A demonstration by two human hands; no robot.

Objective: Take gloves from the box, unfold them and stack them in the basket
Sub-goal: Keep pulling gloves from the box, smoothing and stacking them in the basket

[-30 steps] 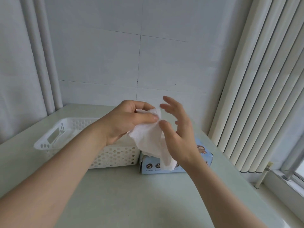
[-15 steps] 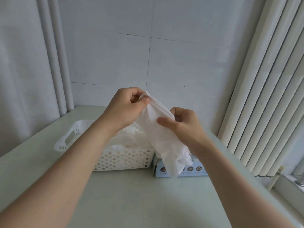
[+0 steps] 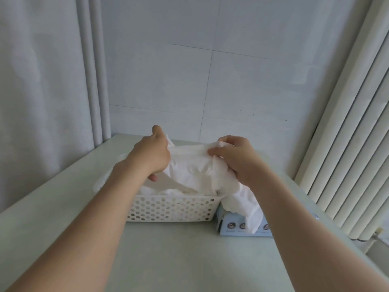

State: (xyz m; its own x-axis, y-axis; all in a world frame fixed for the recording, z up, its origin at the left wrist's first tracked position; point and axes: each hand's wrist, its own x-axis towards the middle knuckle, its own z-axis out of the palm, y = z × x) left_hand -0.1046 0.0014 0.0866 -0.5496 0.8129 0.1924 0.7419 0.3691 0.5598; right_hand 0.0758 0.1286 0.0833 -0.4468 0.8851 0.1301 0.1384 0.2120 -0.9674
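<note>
Left hand (image 3: 152,157) and right hand (image 3: 239,162) pinching white glove (image 3: 195,171) above basket (image 3: 168,209), pale green table (image 3: 189,260), tiled wall (image 3: 189,81), vertical blinds (image 3: 347,144)

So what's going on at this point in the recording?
A person holds a white glove spread between both hands above the basket. The left hand grips one end and the right hand pinches the other, while a loose part of the glove hangs down in front of the box beside the basket. White material, apparently other gloves, already lies in the basket. This one is not yet set down.
</note>
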